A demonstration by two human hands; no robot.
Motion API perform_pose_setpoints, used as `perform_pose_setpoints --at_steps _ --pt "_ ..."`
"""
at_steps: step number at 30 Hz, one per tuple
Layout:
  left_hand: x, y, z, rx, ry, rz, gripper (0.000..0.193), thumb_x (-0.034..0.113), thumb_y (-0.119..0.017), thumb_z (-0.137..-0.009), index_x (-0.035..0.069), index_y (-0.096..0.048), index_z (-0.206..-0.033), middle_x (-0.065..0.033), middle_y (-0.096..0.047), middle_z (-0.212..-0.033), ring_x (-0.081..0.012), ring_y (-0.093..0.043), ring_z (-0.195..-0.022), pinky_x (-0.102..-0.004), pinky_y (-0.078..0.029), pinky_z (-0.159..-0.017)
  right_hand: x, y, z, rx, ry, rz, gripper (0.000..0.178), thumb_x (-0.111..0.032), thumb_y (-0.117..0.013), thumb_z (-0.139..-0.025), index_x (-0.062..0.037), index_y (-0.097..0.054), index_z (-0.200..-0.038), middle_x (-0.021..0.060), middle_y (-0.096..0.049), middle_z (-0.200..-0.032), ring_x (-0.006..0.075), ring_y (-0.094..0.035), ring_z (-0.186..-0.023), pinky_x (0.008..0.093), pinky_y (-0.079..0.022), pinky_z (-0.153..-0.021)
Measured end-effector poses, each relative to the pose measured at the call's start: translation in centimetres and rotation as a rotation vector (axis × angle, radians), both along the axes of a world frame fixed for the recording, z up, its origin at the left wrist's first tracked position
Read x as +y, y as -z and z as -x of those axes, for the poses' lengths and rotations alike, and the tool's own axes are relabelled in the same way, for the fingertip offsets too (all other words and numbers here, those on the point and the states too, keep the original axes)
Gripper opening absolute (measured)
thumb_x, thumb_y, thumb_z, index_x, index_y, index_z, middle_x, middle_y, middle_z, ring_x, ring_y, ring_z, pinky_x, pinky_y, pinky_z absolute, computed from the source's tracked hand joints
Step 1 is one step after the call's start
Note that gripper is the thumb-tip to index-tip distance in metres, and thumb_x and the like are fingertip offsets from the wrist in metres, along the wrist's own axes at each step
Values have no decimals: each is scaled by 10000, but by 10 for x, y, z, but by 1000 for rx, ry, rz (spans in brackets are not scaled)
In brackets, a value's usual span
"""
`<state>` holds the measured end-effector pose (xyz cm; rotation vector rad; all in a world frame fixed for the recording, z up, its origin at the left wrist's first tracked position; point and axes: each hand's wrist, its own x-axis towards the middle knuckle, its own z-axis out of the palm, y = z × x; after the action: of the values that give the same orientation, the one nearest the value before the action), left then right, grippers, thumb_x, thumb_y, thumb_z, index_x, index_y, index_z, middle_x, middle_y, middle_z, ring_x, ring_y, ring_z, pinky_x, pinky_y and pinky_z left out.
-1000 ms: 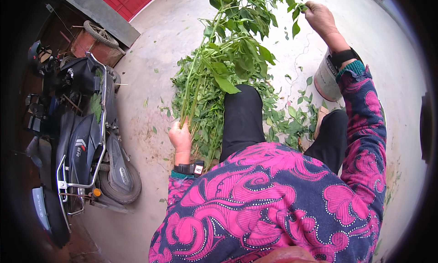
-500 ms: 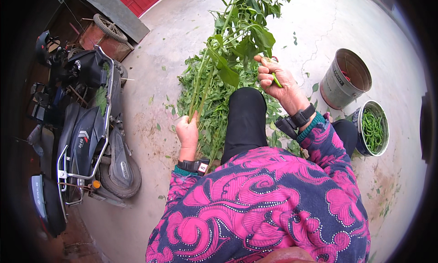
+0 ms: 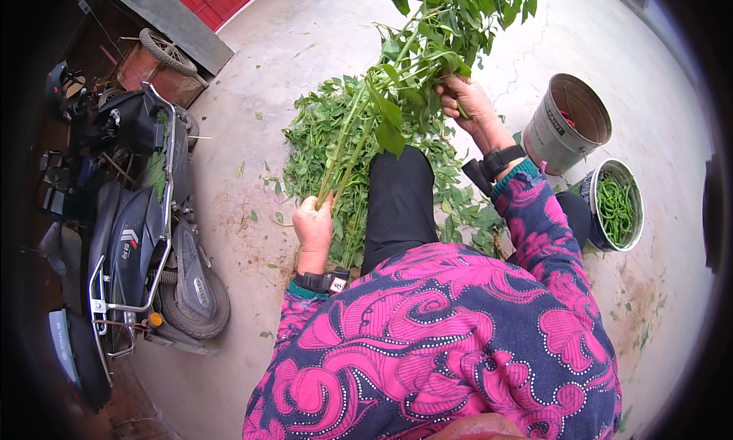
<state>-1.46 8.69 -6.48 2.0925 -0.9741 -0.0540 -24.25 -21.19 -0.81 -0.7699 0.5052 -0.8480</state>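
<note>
My left hand (image 3: 313,228) is closed round the lower stems of a leafy pepper plant (image 3: 347,138), whose top leans away to the upper right. Up among its leaves is my right hand (image 3: 475,108), fingers curled, with a green chili pepper (image 3: 462,111) showing at the palm. Leaves partly hide those fingertips, so whether they also grip the plant cannot be made out. Beneath the held plant, a heap of cut pepper plants (image 3: 313,146) lies on the ground, beside my dark-trousered knee (image 3: 401,199).
To the right stand a tall grey bucket (image 3: 551,138) with some red inside and a shorter bucket (image 3: 640,225) holding many green chili peppers (image 3: 613,203). A parked motorbike (image 3: 134,234) fills the left side. Loose leaves dot the concrete floor (image 3: 252,157).
My right hand has moved up and away into the leaves, keeping the green pepper. The plant's top has swung to the right. My left hand keeps its grip on the stems.
</note>
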Motion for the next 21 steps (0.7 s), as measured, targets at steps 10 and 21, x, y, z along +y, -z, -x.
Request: perform_pose_setpoints --at_steps 10,21 --pt "1 -4 7 23 40 18 459 256 -734 -850 -3 -448 -601 -26 -339 -560 -106 -294 -566 -315 -298 -481 -9 -3 23 -174 -301 120 231 -146 -575 -947 -28 -579 -1146 -85 -346 -579 29 -290 -437 183 -237 -368" --pt "10 4 -12 -11 -12 -3 334 299 -727 -843 10 -624 -709 -67 -496 -543 -143 -409 -516 -322 -362 -493 -41 -34 90 1480 178 1581 224 -219 -554 -836 -17 -641 -793 185 -640 -741 376 -636 -761 459 -507 -698"
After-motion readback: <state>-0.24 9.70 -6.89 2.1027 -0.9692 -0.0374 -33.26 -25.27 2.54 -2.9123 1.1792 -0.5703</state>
